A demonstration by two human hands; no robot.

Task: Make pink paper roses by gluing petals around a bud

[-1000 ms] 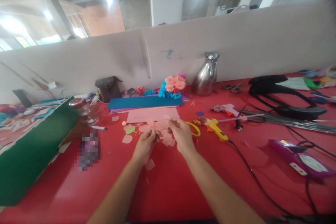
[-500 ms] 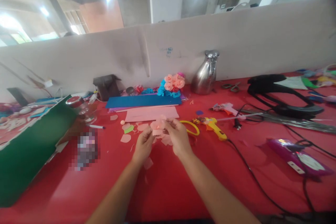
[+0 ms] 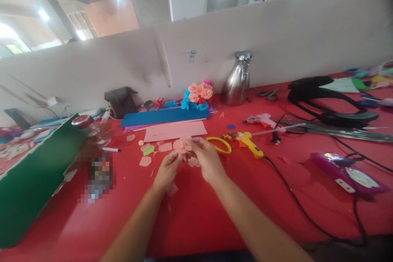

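Between my two hands is a pink paper flower (image 3: 181, 145), partly covered by the fingers. My left hand (image 3: 168, 168) is closed, pinching its lower edge. My right hand (image 3: 206, 156) is closed on it from the right, thumb and fingers bent around the petals. Loose pink paper petals (image 3: 145, 161) lie on the red table to the left, beside a green paper piece (image 3: 149, 150). More pink petals lie under the hands. Right of them rest a yellow ring (image 3: 221, 145) and a yellow glue gun (image 3: 250, 144) with a black cord.
A pink paper sheet (image 3: 175, 130) and blue sheets (image 3: 162, 117) lie behind the hands. Finished paper flowers (image 3: 200, 92), a steel jug (image 3: 238, 80) and scissors (image 3: 269, 94) stand or lie farther back. A green box (image 3: 33, 184) is left; a purple power strip (image 3: 346, 176) is right.
My fingers have drawn closer together around the pink paper flower, which now shows less between them. The whole view has shifted slightly.
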